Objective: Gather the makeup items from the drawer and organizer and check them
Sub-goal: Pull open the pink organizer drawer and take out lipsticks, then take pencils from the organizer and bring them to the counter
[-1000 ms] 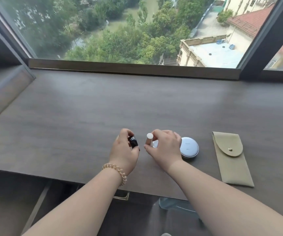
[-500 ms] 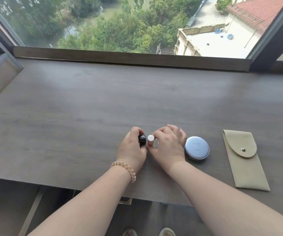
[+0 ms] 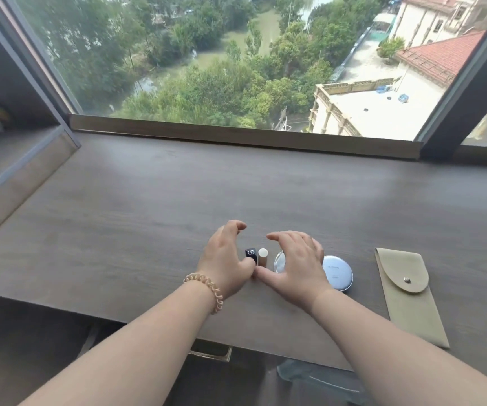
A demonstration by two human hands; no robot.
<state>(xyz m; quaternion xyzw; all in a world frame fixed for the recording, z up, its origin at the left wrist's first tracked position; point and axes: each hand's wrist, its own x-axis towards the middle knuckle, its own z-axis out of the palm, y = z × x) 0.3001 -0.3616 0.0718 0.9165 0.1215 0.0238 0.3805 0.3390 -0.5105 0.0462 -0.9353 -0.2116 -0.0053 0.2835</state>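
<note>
Your left hand (image 3: 226, 256), with a coiled band (image 3: 207, 290) at the wrist, sits on the desk (image 3: 119, 230) with its fingers spread and curled over nothing — released, the thumb tip just beside the black tube (image 3: 251, 254). That tube stands upright near the front edge, and a pale tube (image 3: 263, 257) stands upright right against it on its right. Next comes a small round disc (image 3: 279, 262), partly hidden by your right hand (image 3: 296, 265); whether it lies flat or leans you cannot tell. Your right hand is also loose, fingers arched above the desk and gripping nothing, its thumb reaching toward the foot of the pale tube. Behind it lies the round silver compact (image 3: 339, 273), lid closed, flat on the desk. Farther right, well apart, the tan pouch (image 3: 406, 294) lies flat with its flap snapped — running down to the desk's front edge.
</note>
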